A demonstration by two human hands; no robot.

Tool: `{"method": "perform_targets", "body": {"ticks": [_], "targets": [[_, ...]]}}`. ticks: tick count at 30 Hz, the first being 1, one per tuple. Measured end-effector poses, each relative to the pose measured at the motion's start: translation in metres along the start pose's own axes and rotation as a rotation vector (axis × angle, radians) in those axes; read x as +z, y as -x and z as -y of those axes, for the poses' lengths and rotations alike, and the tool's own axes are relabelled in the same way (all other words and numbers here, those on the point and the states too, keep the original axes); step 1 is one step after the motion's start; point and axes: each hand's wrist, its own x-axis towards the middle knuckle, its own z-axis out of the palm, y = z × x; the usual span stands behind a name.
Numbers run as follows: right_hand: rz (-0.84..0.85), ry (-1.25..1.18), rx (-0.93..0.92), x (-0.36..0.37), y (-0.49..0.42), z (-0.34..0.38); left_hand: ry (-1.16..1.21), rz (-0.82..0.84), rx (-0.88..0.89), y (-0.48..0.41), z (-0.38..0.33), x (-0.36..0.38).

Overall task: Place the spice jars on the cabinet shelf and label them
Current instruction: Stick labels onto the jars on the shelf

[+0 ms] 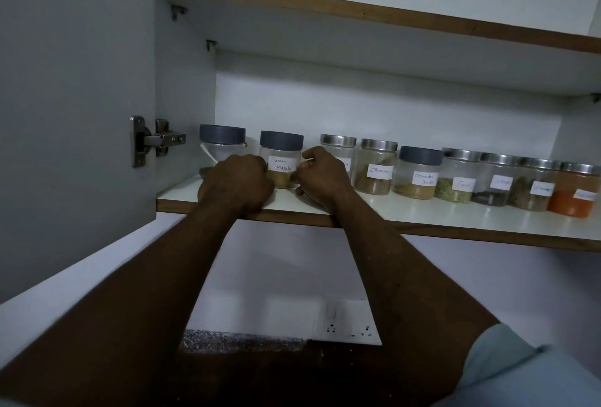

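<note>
Your left hand (235,182) curled at Garam Masala jar (281,179) left side, grip unclear; right hand (320,175) pinches label (282,164) right edge.

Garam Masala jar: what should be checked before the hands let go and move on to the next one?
1. Garam Masala jar upright on the shelf: ok.
2. Its label readable and facing out: ok.
3. Label's right edge stuck flat, under the right hand: cannot tell.
4. Left hand grip on the jar: cannot tell, fingers hidden.
5. Leftmost jar labelled: cannot tell, the left hand covers its front.
</note>
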Motion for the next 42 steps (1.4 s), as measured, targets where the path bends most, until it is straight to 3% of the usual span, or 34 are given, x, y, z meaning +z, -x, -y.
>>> {"method": "perform_targets", "body": {"ticks": [10,20,42], "targets": [[-0.008,0.062,0.011,0.001,-0.003,0.000,-0.161,0.306,0.064,-0.021,0.004,0.009],[0.011,0.100,-0.017,0.001,-0.003,0.000,-0.191,0.341,-0.035,-0.021,-0.005,0.005],[0.025,0.132,-0.011,0.001,-0.004,-0.001,-0.292,0.356,-0.046,-0.023,-0.012,0.004]]}}
